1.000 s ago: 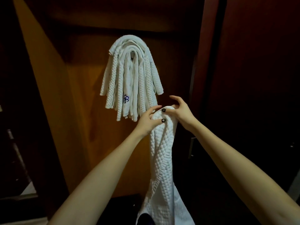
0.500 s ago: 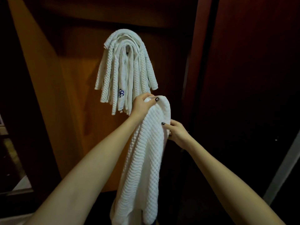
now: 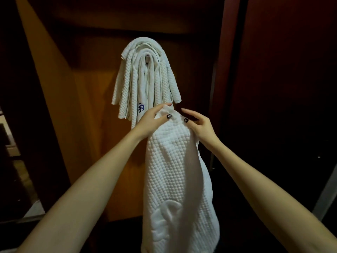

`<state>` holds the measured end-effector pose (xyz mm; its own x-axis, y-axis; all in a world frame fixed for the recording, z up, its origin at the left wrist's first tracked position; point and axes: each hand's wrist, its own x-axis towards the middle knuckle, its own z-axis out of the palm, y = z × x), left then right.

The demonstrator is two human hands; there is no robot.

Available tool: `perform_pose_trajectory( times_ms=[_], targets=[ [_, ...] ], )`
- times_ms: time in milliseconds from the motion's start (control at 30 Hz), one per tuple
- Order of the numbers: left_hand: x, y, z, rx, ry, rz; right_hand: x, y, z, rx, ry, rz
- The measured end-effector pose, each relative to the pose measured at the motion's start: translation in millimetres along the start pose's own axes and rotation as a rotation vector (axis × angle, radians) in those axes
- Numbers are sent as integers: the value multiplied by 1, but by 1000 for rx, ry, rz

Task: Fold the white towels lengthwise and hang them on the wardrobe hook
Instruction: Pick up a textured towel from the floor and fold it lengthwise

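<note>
Left hand [image 3: 151, 122] and right hand [image 3: 199, 127] pinch the top of a hanging white waffle-weave towel [image 3: 175, 170], below folded white towels [image 3: 145, 83] on a metal hook [image 3: 147, 58]

One hook, one hung bundle, one loose towel, two hands.

A single hook [image 3: 147, 58] carries one bundle of white towels [image 3: 127, 84] in nested folds. At least four layers show, but the exact number cannot be told. One blue emblem [image 3: 141, 107] sits on a strip below and left of the hook. Below the hook hangs one loose towel [image 3: 173, 161] with two hands at its top, the left hand [image 3: 151, 123] and the right hand [image 3: 200, 126], each showing one dark thumbnail.
</note>
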<state>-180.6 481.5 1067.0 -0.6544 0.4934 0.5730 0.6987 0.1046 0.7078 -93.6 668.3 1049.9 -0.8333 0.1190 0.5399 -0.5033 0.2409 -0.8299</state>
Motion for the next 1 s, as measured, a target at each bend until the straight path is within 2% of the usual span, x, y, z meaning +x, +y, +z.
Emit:
perform_pose_trajectory(
  times_ms=[267,467,600,667,800,1000],
  targets=[
    [14,0,5,140,64,36,3,19,-12,-186,-99,15],
    [21,-7,-8,-127,293,15,-16,56,-28,-345,-272,133],
    [20,-11,-23,-148,354,-21,-17,81,-23,-629,-265,278],
    [17,-14,-32,-142,395,-32,-18,89,-24,-656,-223,324],
    [8,-20,-52,-102,464,-67,-21,97,-30,-761,-106,243],
    [-2,-25,-76,23,453,-130,-7,88,-34,-799,34,-20]
  ],
)
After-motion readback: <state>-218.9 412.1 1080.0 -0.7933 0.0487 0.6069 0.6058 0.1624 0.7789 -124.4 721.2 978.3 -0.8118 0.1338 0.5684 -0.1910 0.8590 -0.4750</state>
